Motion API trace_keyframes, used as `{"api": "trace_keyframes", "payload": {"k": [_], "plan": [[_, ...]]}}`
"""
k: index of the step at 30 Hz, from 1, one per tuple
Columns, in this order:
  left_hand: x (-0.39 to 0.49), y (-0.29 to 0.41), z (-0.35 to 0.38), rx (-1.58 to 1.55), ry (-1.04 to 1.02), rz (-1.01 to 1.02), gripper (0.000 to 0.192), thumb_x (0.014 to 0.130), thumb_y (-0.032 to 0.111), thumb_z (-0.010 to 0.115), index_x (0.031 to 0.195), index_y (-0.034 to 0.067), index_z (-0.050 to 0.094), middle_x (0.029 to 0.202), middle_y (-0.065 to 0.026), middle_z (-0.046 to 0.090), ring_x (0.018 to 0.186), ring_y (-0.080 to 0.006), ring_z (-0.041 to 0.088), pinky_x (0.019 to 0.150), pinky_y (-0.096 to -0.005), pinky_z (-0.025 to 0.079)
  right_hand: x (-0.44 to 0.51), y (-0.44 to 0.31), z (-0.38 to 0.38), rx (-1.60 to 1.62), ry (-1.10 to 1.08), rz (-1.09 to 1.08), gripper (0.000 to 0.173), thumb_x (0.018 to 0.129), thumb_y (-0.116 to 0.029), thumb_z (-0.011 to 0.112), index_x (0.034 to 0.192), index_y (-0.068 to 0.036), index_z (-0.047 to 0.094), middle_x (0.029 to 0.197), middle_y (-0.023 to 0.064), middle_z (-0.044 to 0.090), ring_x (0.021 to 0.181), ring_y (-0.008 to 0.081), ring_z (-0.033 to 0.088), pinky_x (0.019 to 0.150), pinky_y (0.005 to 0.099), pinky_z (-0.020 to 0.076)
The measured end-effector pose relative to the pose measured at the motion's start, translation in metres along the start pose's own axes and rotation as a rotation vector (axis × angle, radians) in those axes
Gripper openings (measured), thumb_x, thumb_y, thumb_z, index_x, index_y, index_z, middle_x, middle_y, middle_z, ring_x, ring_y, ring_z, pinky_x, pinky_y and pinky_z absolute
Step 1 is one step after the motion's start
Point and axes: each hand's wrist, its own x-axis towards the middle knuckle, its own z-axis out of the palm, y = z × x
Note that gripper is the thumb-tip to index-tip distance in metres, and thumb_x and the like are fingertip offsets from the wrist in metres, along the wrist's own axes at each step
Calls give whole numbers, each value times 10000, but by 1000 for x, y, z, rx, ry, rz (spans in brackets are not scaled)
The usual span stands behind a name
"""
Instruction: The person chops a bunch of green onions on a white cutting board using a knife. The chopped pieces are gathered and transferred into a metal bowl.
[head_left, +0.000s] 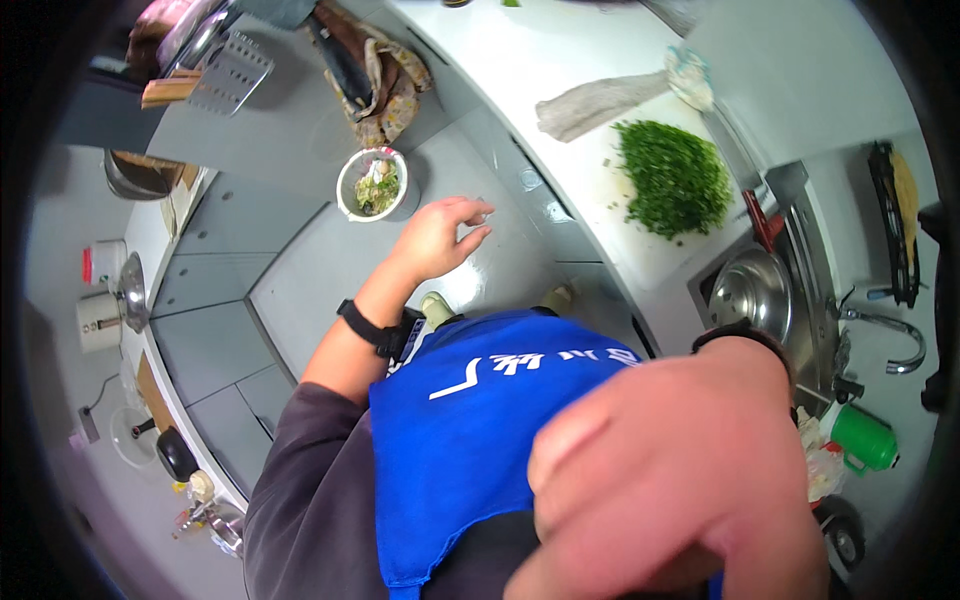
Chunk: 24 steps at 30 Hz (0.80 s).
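Note:
My left hand (446, 236), with a black band around the wrist, hangs over the floor, its fingers loosely bent and apart, holding nothing. Beyond it a white bucket (343, 191) with food scraps stands on the floor. Very near the camera, my right hand (667, 472) is large and blurred at the lower right; its fingers are curled and partly cut off, so what they hold cannot be told. Chopped green herbs (671, 180) lie heaped on a white cutting board (649, 266) on the counter. Beside them is a grey cloth (600, 103). I wear a blue apron (457, 442).
To the right are a sink with a metal bowl (752, 292), a red handle (761, 221), a faucet (892, 328) and a green jug (862, 439). A wok lid (133, 291) and jars stand on the left counter. A perforated metal holder (231, 73) is at upper left.

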Motion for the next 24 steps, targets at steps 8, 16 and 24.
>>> {"api": "trace_keyframes", "payload": {"k": [8, 16, 24], "plan": [[-179, -143, -99, -52, 190, -466, 244, 819, 121, 693, 1038, 15, 676, 861, -120, 676, 771, -248, 648, 706, -362, 512, 89, 307, -19, 537, 1085, 873, 491, 876, -106, 589, 1347, -12, 487, 1102, 84, 620, 914, 170, 599, 790, 313, 489], [-312, -212, -157, 4, 18, -889, 253, 806, 125, 708, 1022, -4, 681, 775, -135, 681, 693, -217, 650, 672, -333, 528, 78, 462, -113, 803, 1729, 278, 666, 887, -88, 522, 1470, -17, 208, 1379, 152, 388, 1105, 306, 527, 875, 472, 462], [-277, -236, -156, -10, 22, -825, 263, 807, 124, 707, 1046, 16, 686, 808, -120, 670, 667, -208, 629, 655, -331, 526, 119, 484, -149, 886, 1793, 109, 398, 884, -90, 527, 1252, -8, 401, 1307, 99, 435, 1093, 283, 534, 863, 466, 457]]}}
